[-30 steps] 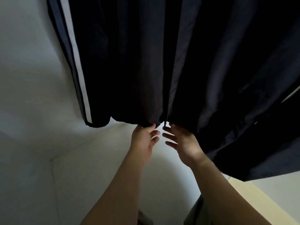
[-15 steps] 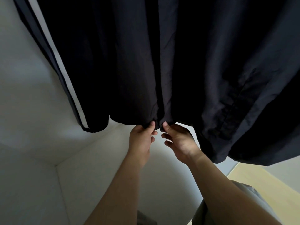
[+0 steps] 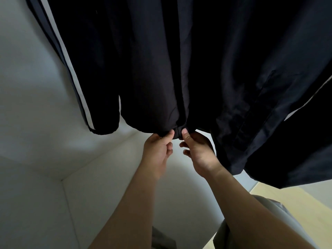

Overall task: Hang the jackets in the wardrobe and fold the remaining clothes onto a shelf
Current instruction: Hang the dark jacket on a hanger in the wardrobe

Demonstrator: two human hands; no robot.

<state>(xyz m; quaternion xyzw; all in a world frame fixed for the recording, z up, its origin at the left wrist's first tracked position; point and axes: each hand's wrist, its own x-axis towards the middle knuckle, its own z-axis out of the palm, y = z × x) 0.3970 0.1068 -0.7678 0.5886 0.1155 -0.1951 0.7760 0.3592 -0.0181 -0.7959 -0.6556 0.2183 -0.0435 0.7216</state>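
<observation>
A dark navy jacket (image 3: 161, 69) hangs inside the white wardrobe (image 3: 36, 105) and fills the upper part of the view. Its left sleeve (image 3: 79, 87) carries a white stripe. My left hand (image 3: 158, 148) pinches the bottom hem of the left front panel, thumb on the cloth. My right hand (image 3: 195, 150) pinches the hem of the right front panel just beside it. Both thumbs meet at the bottom of the front opening (image 3: 177, 132). The hanger and rail are out of view.
The wardrobe's white back and side walls meet its white floor (image 3: 107, 186) below the jacket. A second dark fold of cloth (image 3: 269, 141) hangs at the right. Pale wooden flooring (image 3: 296, 212) and my grey-trousered knee (image 3: 269, 209) show at the lower right.
Both hands have closed in on the hem at the front opening, from loosely reaching to pinching it with thumbs side by side. The view has shifted slightly, bringing the jacket closer.
</observation>
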